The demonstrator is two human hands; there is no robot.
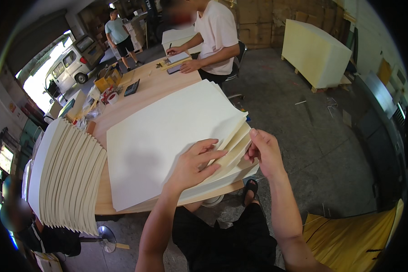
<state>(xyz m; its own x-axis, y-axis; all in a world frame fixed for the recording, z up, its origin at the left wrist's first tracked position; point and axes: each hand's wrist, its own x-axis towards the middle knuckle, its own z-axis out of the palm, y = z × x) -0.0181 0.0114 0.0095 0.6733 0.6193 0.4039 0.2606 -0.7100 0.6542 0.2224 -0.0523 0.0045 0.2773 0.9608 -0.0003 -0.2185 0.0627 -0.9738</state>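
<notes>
— Where are your hands right now?

— My left hand (196,164) lies flat on the stack of large cream paper sheets (167,136), fingers (211,156) spread across the top sheet near its right corner. My right hand (264,152) pinches the fanned sheet edges (240,136) at that corner, thumb up, lifting a few.

— And the stack?

— It sits on the wooden tabletop (154,84), overhanging the near edge. Just left, a fanned pile of cream sheets (68,177) leans in steps. At the far end a person in a white shirt (217,31) writes.
</notes>
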